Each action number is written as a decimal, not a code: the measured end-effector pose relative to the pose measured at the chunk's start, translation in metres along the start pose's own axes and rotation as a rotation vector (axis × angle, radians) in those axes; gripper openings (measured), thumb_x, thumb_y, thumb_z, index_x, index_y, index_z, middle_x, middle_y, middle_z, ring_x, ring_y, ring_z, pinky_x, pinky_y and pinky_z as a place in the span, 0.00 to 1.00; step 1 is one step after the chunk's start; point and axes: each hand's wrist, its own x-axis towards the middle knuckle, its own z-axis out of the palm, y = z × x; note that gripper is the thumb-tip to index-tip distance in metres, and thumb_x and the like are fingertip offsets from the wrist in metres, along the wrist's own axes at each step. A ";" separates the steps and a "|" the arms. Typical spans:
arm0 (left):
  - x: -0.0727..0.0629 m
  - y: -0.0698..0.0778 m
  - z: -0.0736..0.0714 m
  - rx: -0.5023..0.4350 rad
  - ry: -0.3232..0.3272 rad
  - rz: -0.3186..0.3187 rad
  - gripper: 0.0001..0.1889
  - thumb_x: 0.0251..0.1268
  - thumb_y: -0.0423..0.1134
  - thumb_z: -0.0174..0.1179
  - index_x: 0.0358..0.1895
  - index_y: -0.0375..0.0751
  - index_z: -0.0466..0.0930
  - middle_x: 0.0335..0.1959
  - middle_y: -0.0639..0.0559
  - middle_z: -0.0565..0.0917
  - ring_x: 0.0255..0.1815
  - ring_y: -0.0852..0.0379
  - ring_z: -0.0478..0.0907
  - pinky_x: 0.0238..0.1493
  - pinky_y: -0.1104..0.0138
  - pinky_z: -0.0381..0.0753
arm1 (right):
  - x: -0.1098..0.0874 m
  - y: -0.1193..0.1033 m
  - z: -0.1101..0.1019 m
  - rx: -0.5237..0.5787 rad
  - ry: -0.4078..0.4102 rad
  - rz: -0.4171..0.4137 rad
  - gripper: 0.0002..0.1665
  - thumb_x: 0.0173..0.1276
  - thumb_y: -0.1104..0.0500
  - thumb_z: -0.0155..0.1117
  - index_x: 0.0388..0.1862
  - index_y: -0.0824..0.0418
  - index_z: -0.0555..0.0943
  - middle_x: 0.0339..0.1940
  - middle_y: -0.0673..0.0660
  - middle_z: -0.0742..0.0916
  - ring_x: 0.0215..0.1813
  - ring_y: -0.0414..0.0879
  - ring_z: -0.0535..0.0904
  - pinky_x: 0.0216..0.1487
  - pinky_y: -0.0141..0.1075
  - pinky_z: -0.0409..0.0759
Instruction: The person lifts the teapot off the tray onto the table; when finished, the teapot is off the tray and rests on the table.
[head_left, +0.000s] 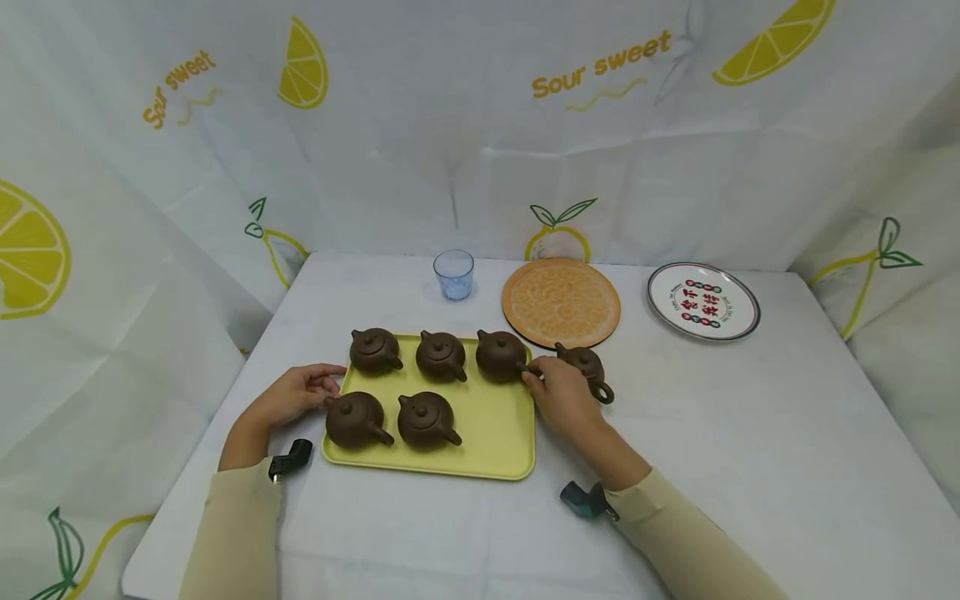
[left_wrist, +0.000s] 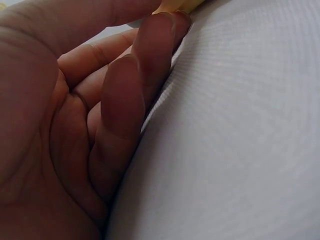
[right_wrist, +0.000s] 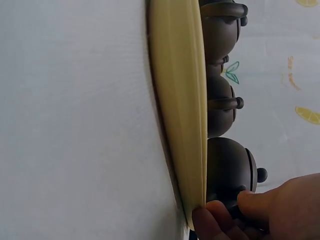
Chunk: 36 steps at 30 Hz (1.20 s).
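Observation:
On the yellow tray (head_left: 495,433) stand several brown clay teapots, three along its far side and two nearer. My right hand (head_left: 566,396) pinches the handle of the far right teapot (head_left: 500,357); in the right wrist view, thumb and fingers meet at this teapot (right_wrist: 230,167), and one fingertip lies against the tray's rim (right_wrist: 197,125). My left hand (head_left: 296,396) rests at the tray's left edge, fingers loosely bent. In the left wrist view its fingertips (left_wrist: 155,42) reach a yellow sliver of the tray. Off the tray, another teapot (head_left: 585,367) stands partly behind my right hand.
Behind the tray stand a blue-tinted glass (head_left: 454,275) and a round tan board (head_left: 561,302). A white plate (head_left: 703,302) with red and green print lies at the back right. White cloth (head_left: 480,167) with lemon prints hangs around the table.

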 end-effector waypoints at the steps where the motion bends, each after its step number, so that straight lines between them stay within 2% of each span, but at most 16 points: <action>1: 0.000 0.000 0.000 -0.002 0.000 0.001 0.25 0.59 0.24 0.58 0.62 0.22 0.69 0.35 0.41 0.81 0.34 0.59 0.78 0.38 0.71 0.75 | -0.001 0.000 0.000 0.004 0.008 -0.004 0.10 0.71 0.58 0.61 0.44 0.64 0.83 0.39 0.56 0.84 0.37 0.47 0.78 0.37 0.41 0.76; 10: -0.001 -0.001 0.001 -0.009 0.000 -0.002 0.25 0.59 0.23 0.57 0.62 0.23 0.69 0.35 0.42 0.81 0.34 0.59 0.78 0.37 0.71 0.75 | -0.007 0.005 0.004 0.010 0.102 -0.056 0.08 0.70 0.60 0.63 0.41 0.64 0.83 0.37 0.56 0.84 0.37 0.49 0.79 0.38 0.44 0.77; 15: 0.000 -0.003 0.001 -0.012 0.001 0.003 0.25 0.59 0.22 0.57 0.62 0.23 0.69 0.35 0.42 0.81 0.34 0.59 0.78 0.37 0.71 0.75 | -0.011 0.006 -0.001 0.081 0.147 -0.059 0.08 0.71 0.60 0.62 0.42 0.63 0.83 0.36 0.55 0.84 0.35 0.46 0.79 0.36 0.42 0.76; 20: 0.001 -0.004 0.002 -0.012 -0.005 0.017 0.25 0.60 0.22 0.56 0.62 0.22 0.69 0.35 0.41 0.82 0.34 0.59 0.78 0.37 0.71 0.75 | -0.017 0.010 -0.015 0.127 0.189 -0.091 0.07 0.70 0.61 0.63 0.43 0.63 0.81 0.33 0.53 0.83 0.33 0.43 0.80 0.33 0.39 0.77; 28: 0.000 -0.003 0.000 0.014 -0.001 0.041 0.24 0.59 0.22 0.56 0.61 0.21 0.69 0.35 0.43 0.82 0.34 0.60 0.79 0.38 0.71 0.76 | -0.028 0.024 -0.042 0.118 0.294 -0.194 0.04 0.68 0.64 0.64 0.40 0.64 0.81 0.31 0.52 0.82 0.30 0.41 0.79 0.29 0.35 0.78; 31: 0.000 -0.002 0.000 0.029 0.001 0.036 0.25 0.58 0.20 0.53 0.61 0.21 0.68 0.35 0.45 0.82 0.34 0.60 0.78 0.37 0.71 0.76 | -0.031 0.031 -0.055 0.101 0.310 -0.187 0.05 0.68 0.64 0.64 0.41 0.65 0.81 0.31 0.53 0.82 0.31 0.42 0.81 0.28 0.35 0.79; 36: 0.000 0.000 0.000 0.041 0.011 0.023 0.25 0.56 0.18 0.50 0.61 0.20 0.69 0.34 0.45 0.81 0.33 0.59 0.78 0.35 0.70 0.76 | -0.037 0.045 -0.075 0.071 0.300 -0.108 0.06 0.70 0.63 0.62 0.42 0.65 0.81 0.32 0.53 0.83 0.32 0.45 0.82 0.27 0.33 0.76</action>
